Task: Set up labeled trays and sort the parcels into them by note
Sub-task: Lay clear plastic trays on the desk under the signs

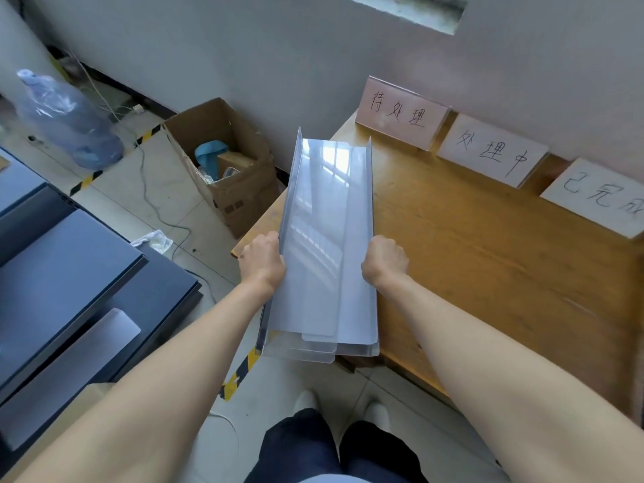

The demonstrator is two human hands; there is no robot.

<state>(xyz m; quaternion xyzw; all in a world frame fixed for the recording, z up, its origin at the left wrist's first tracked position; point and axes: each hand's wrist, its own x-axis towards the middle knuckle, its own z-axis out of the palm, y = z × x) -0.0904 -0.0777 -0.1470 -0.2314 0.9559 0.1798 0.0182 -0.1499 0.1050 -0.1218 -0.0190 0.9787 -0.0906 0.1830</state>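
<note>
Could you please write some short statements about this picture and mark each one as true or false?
1. The left hand and the right hand grip the stack of clear trays. True.
2. Four signs stand on the table. False: three signs stand there.
3. The cardboard box sits on the table. False: it sits on the floor beside the table.
4. The signs stand by the wall. True.
</note>
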